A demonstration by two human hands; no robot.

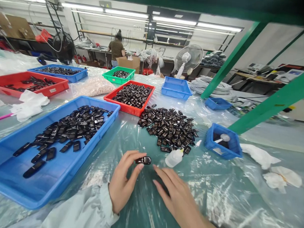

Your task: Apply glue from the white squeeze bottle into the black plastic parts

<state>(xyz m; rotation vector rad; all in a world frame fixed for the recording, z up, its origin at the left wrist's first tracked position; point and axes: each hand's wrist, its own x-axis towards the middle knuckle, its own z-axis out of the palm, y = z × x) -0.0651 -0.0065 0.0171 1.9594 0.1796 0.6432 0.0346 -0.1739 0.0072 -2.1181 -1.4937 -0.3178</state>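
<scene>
My left hand [124,183] pinches a small glossy black plastic part [143,160] between thumb and fingers, just above the plastic-covered table. Beside it lies my right hand [174,193], fingers stretched flat toward the part, holding nothing. A heap of the same black parts [169,126] sits loose on the table just beyond my hands. A small white squeeze bottle [174,157] lies on its side next to the heap. To my left a large blue tray [9,169] holds several more black parts.
A red tray [131,110] of parts stands behind the heap, with green [118,76], blue [175,88] and red [28,84] trays farther back. A small blue bin [222,141] and white wipes [259,155] lie right. Green frame beams [271,105] cross right. A person [116,48] works far behind.
</scene>
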